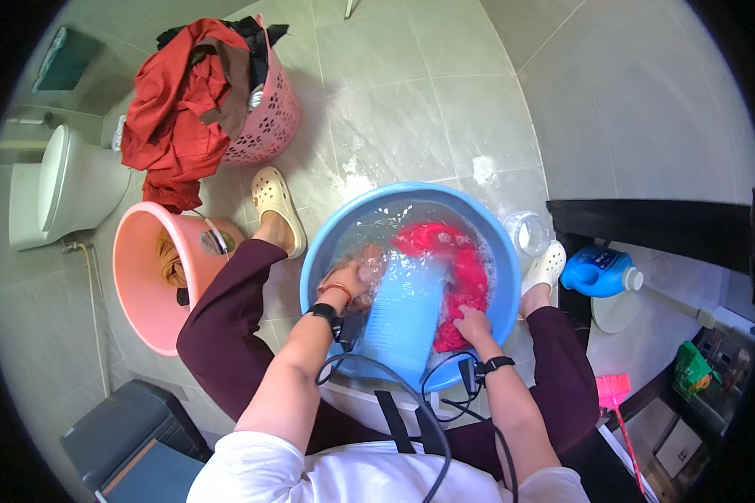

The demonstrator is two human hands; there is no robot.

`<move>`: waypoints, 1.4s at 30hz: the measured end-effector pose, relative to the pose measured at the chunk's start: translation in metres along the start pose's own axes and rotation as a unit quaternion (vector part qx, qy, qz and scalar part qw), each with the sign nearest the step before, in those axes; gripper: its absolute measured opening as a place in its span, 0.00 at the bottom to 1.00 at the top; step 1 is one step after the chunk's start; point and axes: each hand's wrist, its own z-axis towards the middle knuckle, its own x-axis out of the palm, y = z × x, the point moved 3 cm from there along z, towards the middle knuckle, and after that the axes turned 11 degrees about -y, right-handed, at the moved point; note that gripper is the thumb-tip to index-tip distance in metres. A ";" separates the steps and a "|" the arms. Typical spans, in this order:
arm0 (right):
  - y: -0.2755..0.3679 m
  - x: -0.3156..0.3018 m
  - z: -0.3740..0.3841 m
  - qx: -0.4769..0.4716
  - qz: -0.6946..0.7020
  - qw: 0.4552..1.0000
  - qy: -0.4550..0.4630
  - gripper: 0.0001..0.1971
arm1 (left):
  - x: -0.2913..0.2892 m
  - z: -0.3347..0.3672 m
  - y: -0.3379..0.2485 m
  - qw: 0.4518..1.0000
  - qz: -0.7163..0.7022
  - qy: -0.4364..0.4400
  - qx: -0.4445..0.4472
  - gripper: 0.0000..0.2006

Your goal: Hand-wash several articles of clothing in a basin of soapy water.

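Note:
A round blue basin (313,239) of sudsy water sits between my feet. A blue washboard (405,314) leans in it, its lower end toward me. On the washboard's left, my left hand (346,279) is closed on a wet brownish cloth (372,258) in the water; its fingertips are partly hidden. My right hand (473,324) grips the near end of a bright pinkish-red garment (467,277). This garment curves along the basin's right side, partly under water. Both wrists carry black strapped devices with cables.
A pink laundry basket (268,121) heaped with red and dark clothes stands far left. Nearer is a tipped pink bucket (147,285) with brown cloth inside. At right are a clear jar (528,233), a blue detergent bottle (600,271) and a pink brush (614,389). A toilet (75,180) stands left.

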 end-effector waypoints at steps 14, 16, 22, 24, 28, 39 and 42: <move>-0.012 -0.049 -0.073 0.025 0.321 0.938 -0.133 0.15 | -0.009 -0.081 0.011 0.995 0.021 -0.083 0.051 0.21; 0.008 -0.060 -0.072 -0.022 0.266 0.932 -0.244 0.17 | 0.006 -0.084 0.025 0.984 0.092 -0.112 0.102 0.21; 0.014 -0.036 -0.050 -0.164 0.055 0.968 -0.180 0.32 | 0.041 -0.077 0.014 0.947 0.263 0.001 0.185 0.22; 0.026 -0.027 -0.052 -0.185 -0.043 0.974 -0.125 0.34 | 0.056 -0.067 0.026 0.921 0.340 0.025 0.189 0.22; 0.023 0.008 -0.033 -0.157 -0.102 0.982 -0.026 0.37 | 0.044 -0.052 0.026 0.916 0.348 0.102 0.172 0.23; -0.018 0.031 0.027 -0.155 -0.245 0.955 0.068 0.21 | -0.091 0.035 -0.010 0.958 -0.067 -0.016 0.279 0.14; -0.018 0.022 0.031 -0.100 -0.068 0.990 0.075 0.18 | -0.201 0.040 -0.001 0.867 -0.062 -0.391 0.303 0.12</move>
